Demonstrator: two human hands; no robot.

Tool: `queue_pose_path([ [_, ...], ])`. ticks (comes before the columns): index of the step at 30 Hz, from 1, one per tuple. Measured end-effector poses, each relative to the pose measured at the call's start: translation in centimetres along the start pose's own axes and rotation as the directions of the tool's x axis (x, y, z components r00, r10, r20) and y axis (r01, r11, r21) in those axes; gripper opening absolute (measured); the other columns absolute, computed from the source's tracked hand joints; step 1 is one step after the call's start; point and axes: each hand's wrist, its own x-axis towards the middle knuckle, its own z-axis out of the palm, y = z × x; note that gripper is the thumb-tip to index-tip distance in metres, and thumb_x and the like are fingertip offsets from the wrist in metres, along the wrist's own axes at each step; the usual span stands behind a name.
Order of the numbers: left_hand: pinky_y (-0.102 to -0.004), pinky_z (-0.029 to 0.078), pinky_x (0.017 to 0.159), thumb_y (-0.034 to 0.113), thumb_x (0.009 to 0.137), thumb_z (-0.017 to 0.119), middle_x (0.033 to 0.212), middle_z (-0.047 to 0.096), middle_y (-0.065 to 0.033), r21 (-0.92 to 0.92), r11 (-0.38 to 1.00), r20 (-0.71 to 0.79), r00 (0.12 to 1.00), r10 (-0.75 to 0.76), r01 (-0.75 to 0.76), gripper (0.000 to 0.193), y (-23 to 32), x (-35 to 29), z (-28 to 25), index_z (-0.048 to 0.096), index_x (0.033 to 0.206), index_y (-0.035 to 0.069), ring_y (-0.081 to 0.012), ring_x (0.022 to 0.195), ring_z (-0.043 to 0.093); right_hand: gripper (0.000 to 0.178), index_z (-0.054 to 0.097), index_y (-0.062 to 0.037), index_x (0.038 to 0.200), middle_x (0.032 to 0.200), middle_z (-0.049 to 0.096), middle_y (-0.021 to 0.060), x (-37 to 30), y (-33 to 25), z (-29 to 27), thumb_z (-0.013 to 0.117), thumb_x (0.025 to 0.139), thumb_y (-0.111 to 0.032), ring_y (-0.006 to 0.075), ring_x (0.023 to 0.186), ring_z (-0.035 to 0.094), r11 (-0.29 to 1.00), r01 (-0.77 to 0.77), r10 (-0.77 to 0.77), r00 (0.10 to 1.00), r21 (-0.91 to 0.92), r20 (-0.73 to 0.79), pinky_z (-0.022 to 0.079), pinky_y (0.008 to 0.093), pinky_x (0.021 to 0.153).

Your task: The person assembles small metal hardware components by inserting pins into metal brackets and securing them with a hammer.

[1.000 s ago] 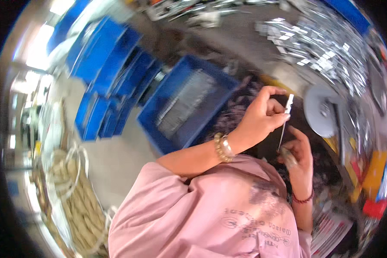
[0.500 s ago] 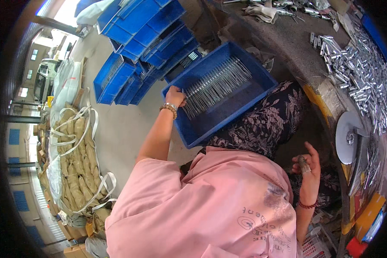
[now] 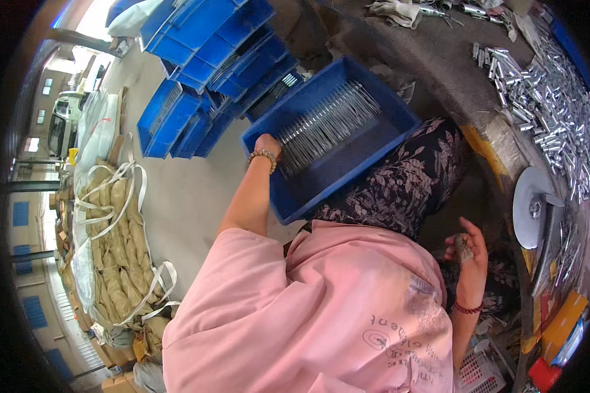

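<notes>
Left hand (image 3: pixel 267 144), beaded bracelet at the wrist, reached into the blue bin (image 3: pixel 380 147) beside the person's lap and rested on the row of thin metal rods (image 3: pixel 324 124) lying in it; whether its fingers were closed on any could not be told. Right hand (image 3: pixel 467 247) lay over the lap, fingers loosely curled around a small dark object (image 3: pixel 461 245). Short metal tubes (image 3: pixel 557 111) were heaped on the workbench, well apart.

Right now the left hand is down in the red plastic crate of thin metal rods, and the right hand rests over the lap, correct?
Not quite: the head view shows the plastic crate is blue, not red. The left hand is in it at the thin metal rods, and the right hand rests over the lap.
</notes>
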Motion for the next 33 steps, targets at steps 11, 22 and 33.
queue_pose_path([
  [11,-0.0324,0.058,0.061,0.022,0.104,0.067,0.079,0.075,-0.0096,-0.83,0.469,-0.443,0.869,-0.223,-0.303,0.022,7.6,-8.9,-22.7,0.074,0.103,0.001,-0.0215,0.068,0.075,0.035,0.065,-0.0073,0.142,0.105,0.072,0.0043,-0.6,-0.6,-0.1,0.058,0.108,-0.007,0.0101,0.085,0.065,0.999,0.024,-0.025,0.999,-0.036,-0.043,0.056,0.0262,0.078],
  [22,-0.0334,0.057,0.085,0.006,0.094,0.075,0.105,0.07,-0.0055,-0.251,0.144,-0.876,0.288,0.387,-0.957,0.022,31.3,-21.6,-39.7,0.077,0.115,0.011,-0.0195,0.094,0.071,0.044,0.065,-0.0061,0.142,0.105,0.072,0.0045,-2.1,-0.2,-0.3,0.064,0.099,0.005,0.0103,0.092,0.063,0.992,0.124,-0.123,0.992,0.027,-0.035,0.054,0.0272,0.083],
  [33,-0.0452,0.053,0.085,0.008,0.089,0.074,0.103,0.062,-0.0091,0.333,0.263,-0.715,-0.061,0.697,-0.905,0.015,33.6,-19.8,-43.1,0.074,0.104,0.01,-0.0335,0.103,0.066,0.041,0.068,-0.0065,0.136,0.106,0.076,0.0133,-7.4,-5.0,-3.2,0.067,0.095,-0.004,0.021,0.097,0.073,0.909,0.279,-0.311,0.948,-0.31,-0.059,0.058,0.0348,0.09],
])
